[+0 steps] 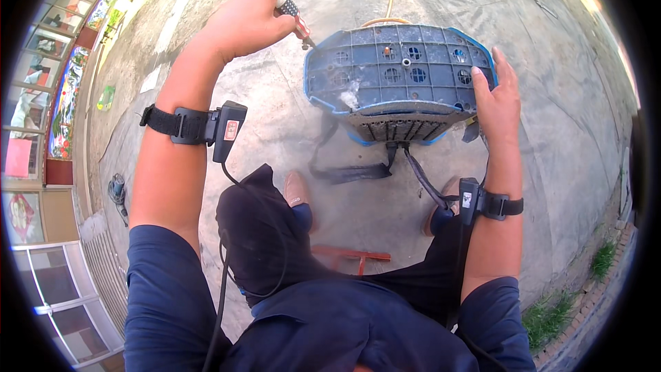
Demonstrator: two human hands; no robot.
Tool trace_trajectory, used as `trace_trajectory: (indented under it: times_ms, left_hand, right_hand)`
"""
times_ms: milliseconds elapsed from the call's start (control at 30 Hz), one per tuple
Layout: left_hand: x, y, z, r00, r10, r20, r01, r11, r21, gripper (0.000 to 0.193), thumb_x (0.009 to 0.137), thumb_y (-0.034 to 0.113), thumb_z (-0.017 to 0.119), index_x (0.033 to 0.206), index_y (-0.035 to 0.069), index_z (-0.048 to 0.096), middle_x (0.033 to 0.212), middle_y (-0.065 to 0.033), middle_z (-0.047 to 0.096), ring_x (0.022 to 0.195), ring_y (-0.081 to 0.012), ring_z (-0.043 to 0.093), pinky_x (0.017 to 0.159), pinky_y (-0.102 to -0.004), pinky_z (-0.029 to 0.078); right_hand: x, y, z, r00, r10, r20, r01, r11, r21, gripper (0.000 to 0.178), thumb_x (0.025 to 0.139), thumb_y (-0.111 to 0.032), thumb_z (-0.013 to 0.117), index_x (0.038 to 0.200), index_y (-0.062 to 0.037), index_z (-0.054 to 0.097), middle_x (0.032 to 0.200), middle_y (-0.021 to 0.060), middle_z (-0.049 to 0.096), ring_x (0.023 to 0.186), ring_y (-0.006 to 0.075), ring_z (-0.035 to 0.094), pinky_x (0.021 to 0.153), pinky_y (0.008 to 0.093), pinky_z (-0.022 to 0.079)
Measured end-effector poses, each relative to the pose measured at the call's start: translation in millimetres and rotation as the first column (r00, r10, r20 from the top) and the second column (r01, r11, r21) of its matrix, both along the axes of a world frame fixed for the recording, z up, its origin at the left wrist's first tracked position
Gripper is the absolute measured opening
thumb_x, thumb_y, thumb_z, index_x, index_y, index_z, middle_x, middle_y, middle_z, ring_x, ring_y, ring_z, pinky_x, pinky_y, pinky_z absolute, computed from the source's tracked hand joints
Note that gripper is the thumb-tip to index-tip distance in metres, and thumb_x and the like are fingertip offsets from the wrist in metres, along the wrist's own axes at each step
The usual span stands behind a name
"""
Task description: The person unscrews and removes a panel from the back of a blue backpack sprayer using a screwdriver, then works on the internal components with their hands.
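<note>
My left hand (251,17) is closed around a screwdriver (300,26) with a dark dotted grip and a red section. Its metal tip points down to the right, close to the left edge of an upturned blue backpack sprayer (375,76); whether it touches cannot be made out. The sprayer stands between my feet, its ribbed, dusty base facing up, with round grilled holes and a small knob near the middle. On its right edge rests my right hand (499,100), fingers spread along the side and thumb on the rim. Black straps (354,173) hang from the sprayer's near side.
A yellowish hose (391,0) runs from the sprayer's far side over the grey ground sheet (551,165). Beneath me is a red metal frame (354,255). A dark power tool (117,191) lies at the left, a metal tool (546,8) at the far right.
</note>
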State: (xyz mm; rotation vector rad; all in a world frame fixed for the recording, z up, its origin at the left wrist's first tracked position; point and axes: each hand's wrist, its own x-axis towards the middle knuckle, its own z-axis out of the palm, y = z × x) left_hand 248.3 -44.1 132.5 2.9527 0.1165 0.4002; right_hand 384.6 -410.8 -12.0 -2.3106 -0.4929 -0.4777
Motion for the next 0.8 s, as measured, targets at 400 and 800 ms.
trace_trajectory:
  times_ms: [400,800]
  left_hand:
    - [3,-2,5,0.997,-0.002,-0.081,0.0,1.0,-0.024,0.043,0.096,0.033,0.068,0.13,0.009,0.059,0.098,-0.0163,0.072,0.095,-0.0303,0.071,0.086,-0.0408,0.055]
    - [10,-14,7,0.969,0.22,-0.115,-0.199,0.965,0.17,0.041,0.095,0.033,0.067,0.126,0.007,0.06,0.099,-0.0142,0.073,0.093,-0.0294,0.071,0.085,-0.0384,0.055]
  right_hand:
    - [-1,2,2,1.0,-0.009,-0.025,0.009,1.0,0.011,0.059,0.096,-0.032,0.068,0.147,-0.0075,0.053,0.145,0.0205,0.056,0.136,0.0353,0.052,0.114,0.0424,0.042]
    - [-2,3,1,1.0,0.011,0.0,-0.011,1.0,-0.007,0.058,0.095,-0.03,0.069,0.146,-0.0074,0.053,0.144,0.0204,0.056,0.135,0.0351,0.054,0.112,0.0419,0.043]
